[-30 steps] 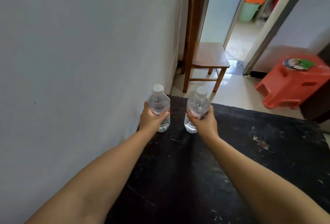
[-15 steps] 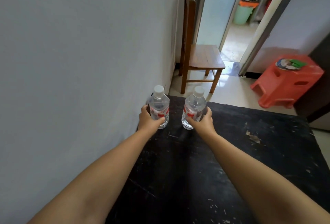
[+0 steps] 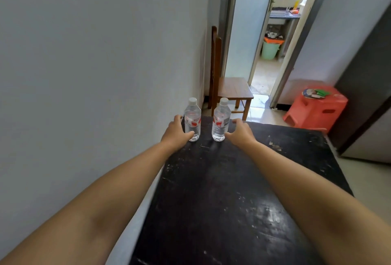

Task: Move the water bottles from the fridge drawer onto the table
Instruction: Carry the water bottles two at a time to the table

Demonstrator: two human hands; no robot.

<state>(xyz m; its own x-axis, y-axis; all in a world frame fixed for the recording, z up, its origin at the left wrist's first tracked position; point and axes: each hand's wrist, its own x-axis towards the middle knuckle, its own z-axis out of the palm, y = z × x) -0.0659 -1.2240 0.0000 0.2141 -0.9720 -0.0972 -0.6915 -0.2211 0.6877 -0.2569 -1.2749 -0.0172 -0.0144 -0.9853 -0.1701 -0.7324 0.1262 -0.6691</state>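
Left to right. Plain wall on the far left, dark scuffed counter (image 3: 232, 190) butted against it.

left hand (image 3: 174, 132): fingers loosely spread, curved round the left bottle (image 3: 192, 122) but holding nothing. The thumb overlaps the bottle's lower body in view; I can't tell whether it touches. The other fingers sit on the wall side of the bottle.

Left bottle: upright on the counter's far left corner, white cap up, red-and-white label, long axis vertical. It lies just ahead of the left hand and slightly to its right.

right bottle (image 3: 220, 122): same type, upright, just beside the first with a clear gap between them, also near the far edge.

right hand (image 3: 241, 131): fingers open in a loose cup, holding nothing. A sliver of gap shows between hand and bottle, so it looks apart. The bottle lies just to its left.

Judgement: both bottles look placed and this pair is done. Each hand is nearest its own bottle, so the next move is a straight pull-back, away from the bottles; any sideways drift inward could knock one over. The fridge drawer is not in view, so I can't say how many bottles remain.

Beyond the counter: wooden chair (image 3: 230, 91), open doorway, red plastic stool (image 3: 317, 108).
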